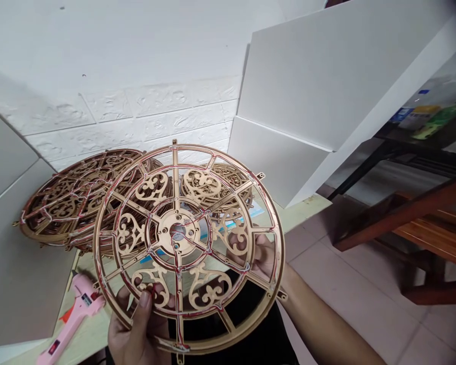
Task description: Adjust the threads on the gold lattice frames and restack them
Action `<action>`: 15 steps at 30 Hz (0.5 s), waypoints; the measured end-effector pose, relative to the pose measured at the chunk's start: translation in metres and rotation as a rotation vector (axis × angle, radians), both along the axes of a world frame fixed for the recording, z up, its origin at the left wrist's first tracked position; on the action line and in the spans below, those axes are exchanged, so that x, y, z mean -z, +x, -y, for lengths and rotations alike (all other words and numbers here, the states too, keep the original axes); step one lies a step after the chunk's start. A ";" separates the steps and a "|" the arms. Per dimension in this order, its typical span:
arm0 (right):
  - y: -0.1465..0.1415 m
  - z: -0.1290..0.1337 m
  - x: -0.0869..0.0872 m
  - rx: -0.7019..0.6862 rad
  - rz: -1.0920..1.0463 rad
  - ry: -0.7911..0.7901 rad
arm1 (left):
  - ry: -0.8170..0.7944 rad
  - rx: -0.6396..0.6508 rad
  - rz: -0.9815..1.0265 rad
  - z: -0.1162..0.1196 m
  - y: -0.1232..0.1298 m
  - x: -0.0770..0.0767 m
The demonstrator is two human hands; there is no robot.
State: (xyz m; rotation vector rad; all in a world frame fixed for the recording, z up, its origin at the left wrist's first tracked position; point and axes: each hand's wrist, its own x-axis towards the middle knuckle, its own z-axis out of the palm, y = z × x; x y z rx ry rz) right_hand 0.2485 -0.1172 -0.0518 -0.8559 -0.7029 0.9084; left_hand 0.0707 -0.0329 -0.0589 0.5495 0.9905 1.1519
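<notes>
while left hand and right hand are clenching the fretwork wheel, its thin spokes are risking snapping if twisted too hard

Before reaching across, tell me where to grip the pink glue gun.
Take the pink plastic hot glue gun by its long handle, from above on the near side: it lies flat on the pale table, handle angled toward you, nozzle pointing away.

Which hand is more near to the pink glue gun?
Left hand: close, just right of the glue gun. Right hand: much farther right, behind the round frame.
</notes>
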 end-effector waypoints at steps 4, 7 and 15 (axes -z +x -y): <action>-0.004 0.002 0.002 0.046 0.019 0.037 | -0.008 -0.002 -0.014 0.000 -0.002 0.002; -0.006 0.001 0.006 0.072 0.024 0.063 | -0.018 -0.012 -0.024 0.000 0.000 0.001; -0.012 0.005 -0.007 0.165 0.024 -0.022 | -0.071 -0.111 -0.039 0.002 0.011 -0.026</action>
